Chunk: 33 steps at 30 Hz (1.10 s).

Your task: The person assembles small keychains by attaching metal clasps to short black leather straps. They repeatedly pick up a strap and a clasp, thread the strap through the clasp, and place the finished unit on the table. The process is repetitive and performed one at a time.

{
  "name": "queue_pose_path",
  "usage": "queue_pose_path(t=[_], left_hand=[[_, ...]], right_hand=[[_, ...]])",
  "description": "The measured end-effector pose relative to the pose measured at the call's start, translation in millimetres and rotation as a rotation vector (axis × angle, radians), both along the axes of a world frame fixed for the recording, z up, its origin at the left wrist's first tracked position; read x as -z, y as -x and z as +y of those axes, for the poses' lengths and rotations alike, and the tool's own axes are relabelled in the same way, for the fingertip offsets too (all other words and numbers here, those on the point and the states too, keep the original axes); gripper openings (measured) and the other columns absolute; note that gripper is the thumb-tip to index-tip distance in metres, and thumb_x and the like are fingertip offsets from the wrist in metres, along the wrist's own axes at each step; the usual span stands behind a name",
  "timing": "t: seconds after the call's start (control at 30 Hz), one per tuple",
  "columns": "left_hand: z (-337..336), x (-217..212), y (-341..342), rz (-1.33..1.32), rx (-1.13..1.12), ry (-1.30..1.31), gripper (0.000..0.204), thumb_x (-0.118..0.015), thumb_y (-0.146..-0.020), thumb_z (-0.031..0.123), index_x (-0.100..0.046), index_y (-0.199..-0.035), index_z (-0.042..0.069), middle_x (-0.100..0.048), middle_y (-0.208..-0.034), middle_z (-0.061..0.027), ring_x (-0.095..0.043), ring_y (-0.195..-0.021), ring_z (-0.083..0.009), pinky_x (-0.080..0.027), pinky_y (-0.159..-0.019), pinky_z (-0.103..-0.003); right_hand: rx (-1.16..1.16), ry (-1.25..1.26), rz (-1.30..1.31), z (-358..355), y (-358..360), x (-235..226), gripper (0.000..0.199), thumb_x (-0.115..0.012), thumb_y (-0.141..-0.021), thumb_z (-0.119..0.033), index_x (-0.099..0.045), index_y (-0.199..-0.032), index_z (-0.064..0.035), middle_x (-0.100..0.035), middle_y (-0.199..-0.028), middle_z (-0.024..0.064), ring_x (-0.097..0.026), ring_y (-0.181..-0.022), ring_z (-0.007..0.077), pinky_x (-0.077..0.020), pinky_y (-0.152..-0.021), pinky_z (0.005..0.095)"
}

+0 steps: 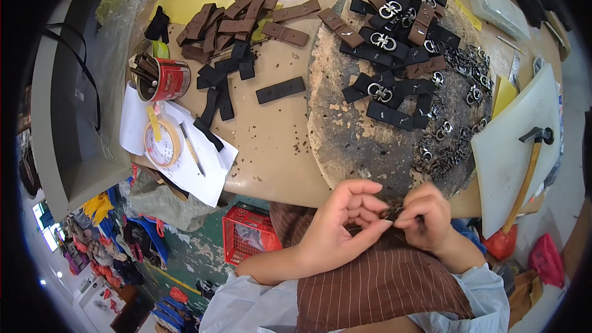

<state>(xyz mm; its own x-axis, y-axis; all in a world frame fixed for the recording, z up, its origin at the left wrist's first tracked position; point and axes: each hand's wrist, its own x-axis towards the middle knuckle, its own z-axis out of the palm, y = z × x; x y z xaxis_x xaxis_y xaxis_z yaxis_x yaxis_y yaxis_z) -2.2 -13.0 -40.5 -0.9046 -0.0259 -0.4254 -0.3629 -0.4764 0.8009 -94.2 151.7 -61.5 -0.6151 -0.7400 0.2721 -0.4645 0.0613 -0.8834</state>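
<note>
Just off the near edge of a worn round block [345, 154], my left hand [351, 222] and my right hand [425, 216] meet. Between their fingertips they pinch a small dark piece with a metallic look [391, 212]; my fingers cover most of it, so its kind is unclear. On the block lie several short black straps [390, 115] and brown straps [341, 28], some carrying silver double-ring buckles [383, 41]. Loose metal buckles [443, 129] are heaped along the block's right side, close beyond my right hand.
Left on the table are piled brown straps [237, 24], black straps [280, 90], a red can [171, 79] of dark rods, and a tape roll [176, 154] and pen [192, 148] on paper. A hammer [524, 185] rests on a white board [493, 148] at right. A red crate [240, 234] stands below.
</note>
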Motion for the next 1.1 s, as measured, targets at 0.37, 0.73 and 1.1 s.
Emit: queue_pose_path(t=[0.37, 0.73, 1.1], left_hand=[[-5.7, 13.0, -0.4, 0.098, -0.042, -0.17, 0.045, -0.052, -0.086, -0.005, -0.041, -0.129, 0.003, -0.053, -0.097, -0.0036, -0.053, -0.086, -0.0065, -0.044, -0.074, -0.018], [-7.1, -3.5, -31.2, 0.02, 0.147, -0.177, 0.048, -0.057, -0.08, -0.009, -0.041, -0.126, -0.001, -0.057, -0.088, -0.0019, -0.059, -0.092, -0.0112, -0.048, -0.083, -0.023], [-48.4, 0.8, 16.0, 0.214, -0.108, 0.639, 0.018, -0.057, -0.084, 0.004, -0.062, -0.101, 0.001, -0.065, -0.096, -0.0057, -0.06, -0.09, -0.0135, -0.047, -0.079, -0.026]], right_hand=[[-0.045, -0.132, -0.317, -11.7, 13.8, -25.1, 0.035, -0.077, -0.067, -0.01, -0.062, -0.099, -0.005, -0.057, -0.08, 0.0056, -0.053, -0.061, 0.0135, -0.0419, -0.052, 0.0235], [-0.493, -0.018, -0.1, -3.5, 3.7, -43.5, 0.028, -0.072, -0.067, -0.002, -0.065, -0.093, -0.0032, -0.058, -0.075, 0.0048, -0.06, -0.06, 0.0179, -0.0474, -0.05, 0.0263], [0.063, -0.006, -0.394, 5.7, -4.9, -28.0, 0.003, -0.06, -0.078, -0.001, -0.058, -0.077, -0.0034, -0.055, -0.084, 0.0056, -0.049, -0.064, 0.0114, -0.0395, -0.056, 0.0225]])
